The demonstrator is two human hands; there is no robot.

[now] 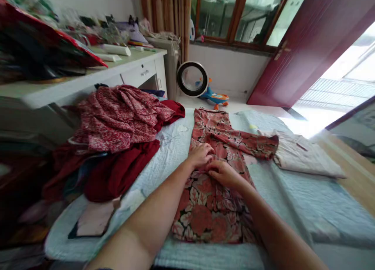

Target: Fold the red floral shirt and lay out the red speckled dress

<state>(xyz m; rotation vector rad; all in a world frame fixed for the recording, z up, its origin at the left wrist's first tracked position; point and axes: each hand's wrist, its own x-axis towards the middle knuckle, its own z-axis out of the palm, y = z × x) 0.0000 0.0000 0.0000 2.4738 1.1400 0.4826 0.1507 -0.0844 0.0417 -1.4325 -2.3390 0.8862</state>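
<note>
A red and black floral long-sleeved top (202, 219) lies lengthwise on the bed, its neckline at the far end. One sleeve stretches out to the right; the other sleeve is hard to make out. Both my hands are at the middle of the top, nearly touching each other. My left hand (200, 156) has its fingers curled down onto the cloth. Just nearer and to the right, my right hand (225, 174) pinches the fabric between thumb and fingers. The fingertips are partly hidden against the pattern.
A rumpled pile with a red-and-white patterned garment (120, 117) and dark red clothing (123, 168) lies to the left. A small folded pink cloth (95, 219) sits near the bed corner. Folded cream clothing (304, 154) lies right. Beyond are a white desk (143, 72) and an open-doored washing machine (192, 79).
</note>
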